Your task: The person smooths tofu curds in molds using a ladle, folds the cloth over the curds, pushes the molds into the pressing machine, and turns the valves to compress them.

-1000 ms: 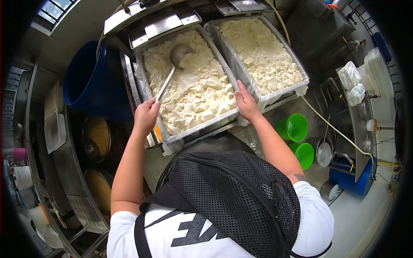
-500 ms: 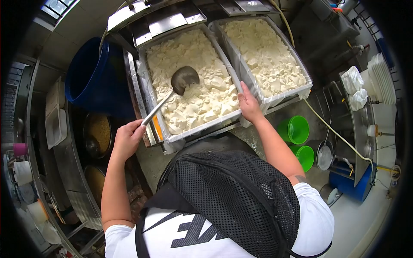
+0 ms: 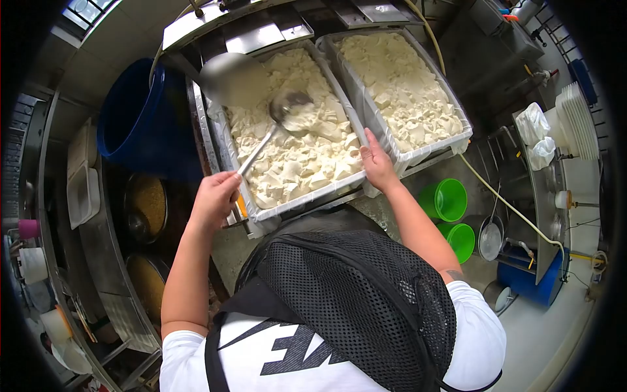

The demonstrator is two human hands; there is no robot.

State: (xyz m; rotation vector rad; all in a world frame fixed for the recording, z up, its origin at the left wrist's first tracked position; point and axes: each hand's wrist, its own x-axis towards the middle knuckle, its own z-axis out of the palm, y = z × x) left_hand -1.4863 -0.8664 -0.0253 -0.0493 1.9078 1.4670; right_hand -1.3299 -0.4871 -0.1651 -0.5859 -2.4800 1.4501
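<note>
My left hand (image 3: 217, 198) is closed round the handle end of a metal ladle (image 3: 260, 150). The ladle's bowl rests in crumbly white curds (image 3: 313, 157) inside the left cloth-lined tray (image 3: 307, 198). My right hand (image 3: 379, 161) grips that tray's near right corner, with the thumb on its rim. Close beside it on the right stands a second lined tray (image 3: 431, 145), also full of white curds (image 3: 398, 85). A round grey blur (image 3: 234, 77) covers the upper left part of the left tray; what it is I cannot make out.
A big blue barrel (image 3: 134, 114) stands left of the trays, above pots of yellowish contents (image 3: 145, 202). On the right are green buckets (image 3: 450, 200), a strainer (image 3: 490, 240), a hose (image 3: 513, 204) and a blue drum (image 3: 534, 277). Metal plates (image 3: 255, 38) lie behind the trays.
The ladle's bowl first came nearer to me through the curds, then moved forward and right. My left hand went out left and came back. The grey blur is new. My right hand stays on the tray.
</note>
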